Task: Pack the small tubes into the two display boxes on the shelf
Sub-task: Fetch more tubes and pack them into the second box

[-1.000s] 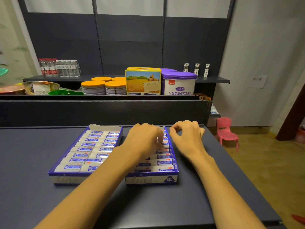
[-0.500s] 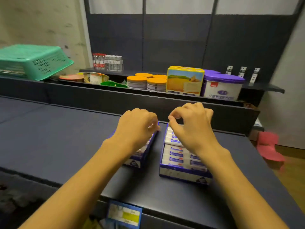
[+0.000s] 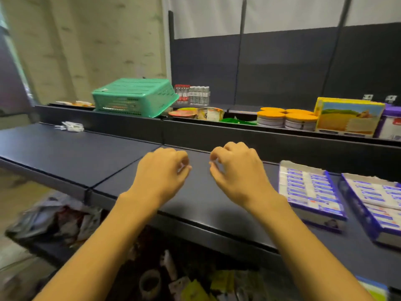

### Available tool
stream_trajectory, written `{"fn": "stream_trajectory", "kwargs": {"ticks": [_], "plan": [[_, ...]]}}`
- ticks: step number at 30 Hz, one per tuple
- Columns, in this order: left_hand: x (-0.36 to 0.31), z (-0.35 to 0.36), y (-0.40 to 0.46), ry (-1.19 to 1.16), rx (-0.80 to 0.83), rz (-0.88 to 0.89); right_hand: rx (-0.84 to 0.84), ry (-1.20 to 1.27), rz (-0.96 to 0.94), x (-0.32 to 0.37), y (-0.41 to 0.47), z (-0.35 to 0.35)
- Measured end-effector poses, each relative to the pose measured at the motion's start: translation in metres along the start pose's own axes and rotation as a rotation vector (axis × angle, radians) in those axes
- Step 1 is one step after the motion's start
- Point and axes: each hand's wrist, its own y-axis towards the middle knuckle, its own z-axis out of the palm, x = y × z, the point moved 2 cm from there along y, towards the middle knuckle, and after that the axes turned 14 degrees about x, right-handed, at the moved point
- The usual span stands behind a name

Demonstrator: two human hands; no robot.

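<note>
Two blue-rimmed display boxes sit on the dark shelf (image 3: 76, 153) at the right, the left box (image 3: 319, 218) and the right box (image 3: 358, 210). Both hold rows of small white tubes with blue labels (image 3: 303, 185). A small heap of loose white tubes (image 3: 70, 126) lies far off at the shelf's back left. My left hand (image 3: 160, 170) and my right hand (image 3: 236, 168) hover side by side over bare shelf, left of the boxes. Their fingers are loosely curled and hold nothing.
An upturned green basket (image 3: 134, 97) stands on the raised ledge behind the shelf. Along that ledge are small bottles (image 3: 193, 95), orange-lidded tins (image 3: 286, 119), a yellow carton (image 3: 347, 118) and a purple tub (image 3: 390, 124). Bags and clutter (image 3: 54, 220) lie below the shelf's front edge.
My view has swung left. Both hands have left the display boxes and moved left over bare shelf; the boxes now lie at the right edge and the loose tubes have come into sight.
</note>
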Motion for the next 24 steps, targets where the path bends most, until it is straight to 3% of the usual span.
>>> {"fn": "stream_trajectory", "kwargs": {"ticks": [10,16,24], "plan": [[0.227,-0.03,-0.046,0.043,-0.003,-0.156,0.062,0.027,-0.142,0.208,0.116,0.058],[0.334,-0.027,-0.033,-0.004,-0.034,-0.188,0.098,-0.018,-0.173,0.274,0.192,0.096],[0.492,-0.007,0.039,0.007,0.06,-0.202,0.149,0.008,-0.14,0.345,0.325,0.172]]}}
